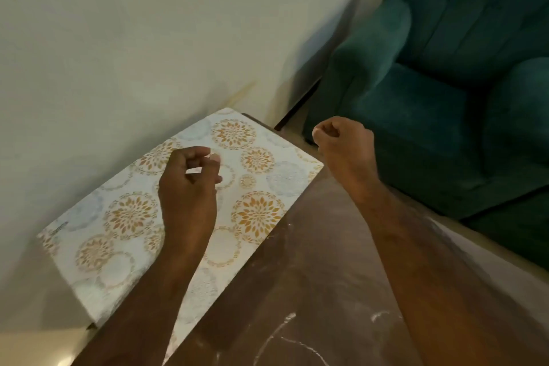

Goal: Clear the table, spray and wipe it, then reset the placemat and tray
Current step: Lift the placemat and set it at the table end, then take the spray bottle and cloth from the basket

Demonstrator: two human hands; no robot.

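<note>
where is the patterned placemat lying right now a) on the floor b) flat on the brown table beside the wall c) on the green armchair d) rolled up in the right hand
b: the placemat lies flat on the brown table, one long edge beside the wall.

placemat (255, 187) on table (312, 291), wall side | armchair (445, 83) right of table

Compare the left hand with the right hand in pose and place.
The left hand is over the placemat with fingers loosely curled; the right hand is balled tight. The left hand sits nearer the wall; the right hand is past the placemat, by the corner of the table toward the armchair. Both appear to hold nothing.
</note>
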